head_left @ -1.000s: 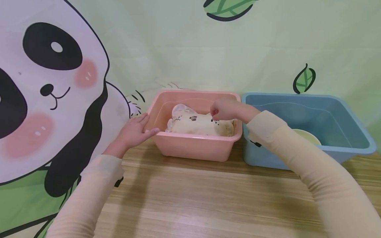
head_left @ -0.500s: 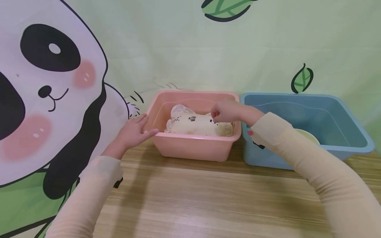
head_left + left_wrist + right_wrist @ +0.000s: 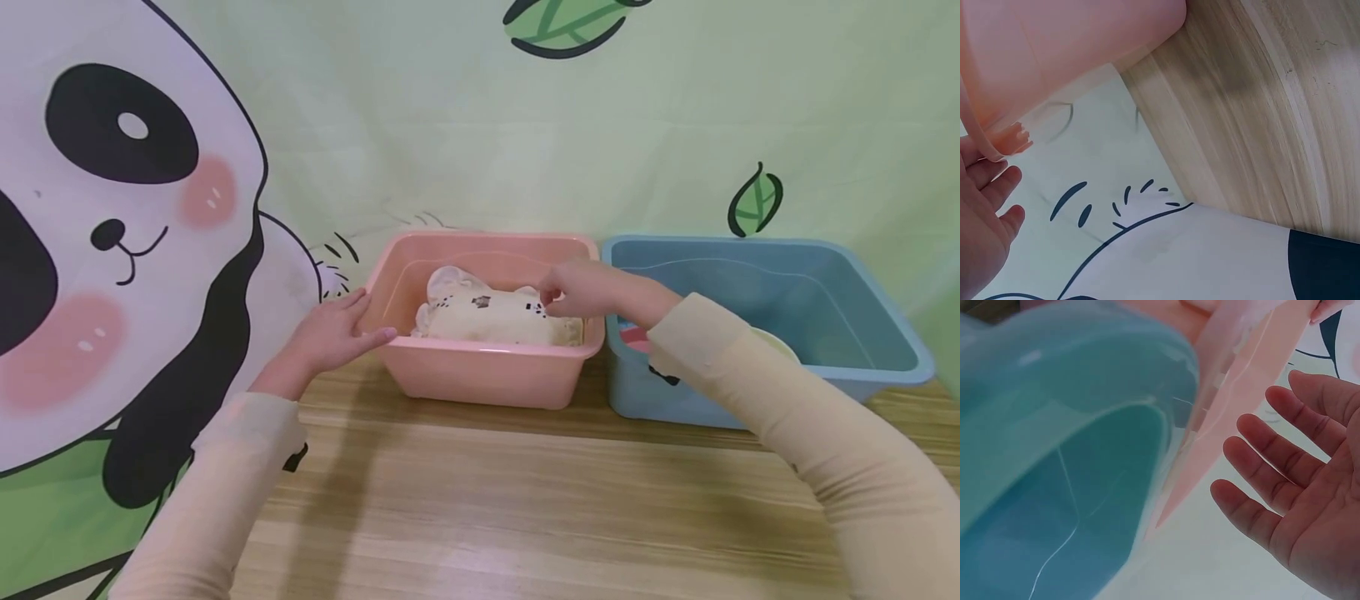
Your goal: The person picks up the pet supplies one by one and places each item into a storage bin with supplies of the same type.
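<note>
A cream cloth item point(image 3: 491, 321) with small dark prints and a frilled edge lies bundled inside the pink plastic bin point(image 3: 480, 375). On the bin's left rim rests my left hand point(image 3: 326, 333), its fingers along the outside and the thumb near the front corner. The left wrist view shows the same left hand point(image 3: 985, 219) with fingertips at the rim. My right hand point(image 3: 585, 287) hovers over the right end of the cloth in the head view. Seen by the right wrist camera, the right hand point(image 3: 1310, 462) has loosely bent, spread fingers and an empty palm.
Right beside the pink bin stands a larger blue bin point(image 3: 750, 267), under my right forearm. Inside it are a pale yellow-green round thing point(image 3: 777, 343) and something pink point(image 3: 634, 337), both partly covered by my sleeve. A wood-grain tabletop point(image 3: 450, 492) spreads in front; a panda-print backdrop point(image 3: 420, 125) hangs behind.
My right hand has shifted slightly right and its curled fingers have loosened. The pink thing in the blue bin has come into view beside the sleeve. My left hand stays on the rim.
</note>
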Available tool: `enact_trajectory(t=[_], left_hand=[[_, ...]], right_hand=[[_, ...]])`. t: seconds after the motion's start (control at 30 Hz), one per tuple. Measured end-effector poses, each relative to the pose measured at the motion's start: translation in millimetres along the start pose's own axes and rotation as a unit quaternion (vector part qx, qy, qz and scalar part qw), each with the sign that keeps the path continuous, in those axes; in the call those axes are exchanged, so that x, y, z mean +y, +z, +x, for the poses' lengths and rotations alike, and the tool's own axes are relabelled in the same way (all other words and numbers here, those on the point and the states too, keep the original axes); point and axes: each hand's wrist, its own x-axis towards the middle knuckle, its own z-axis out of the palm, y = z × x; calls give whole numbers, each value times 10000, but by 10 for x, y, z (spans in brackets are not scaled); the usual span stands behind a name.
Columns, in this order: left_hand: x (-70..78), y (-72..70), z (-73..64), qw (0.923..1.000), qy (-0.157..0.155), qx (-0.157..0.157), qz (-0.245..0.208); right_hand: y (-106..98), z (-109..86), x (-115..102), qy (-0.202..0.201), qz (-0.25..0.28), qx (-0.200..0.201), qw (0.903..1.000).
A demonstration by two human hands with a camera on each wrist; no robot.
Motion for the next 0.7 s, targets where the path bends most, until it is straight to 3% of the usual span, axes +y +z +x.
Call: enact_trajectory(t=[0.27,0.47,0.7], left_hand=[[3,-23,5,9998,-68,-199,14],[22,-47,-4,9996,-79,-254,45],[33,-75,-19,9996,-82,-264,72]], right_hand=[[-2,-82,30,207,185,55,9996],[-2,-155,83,211,255,182,9993],[-8,-261,158,482,255,254,9982]])
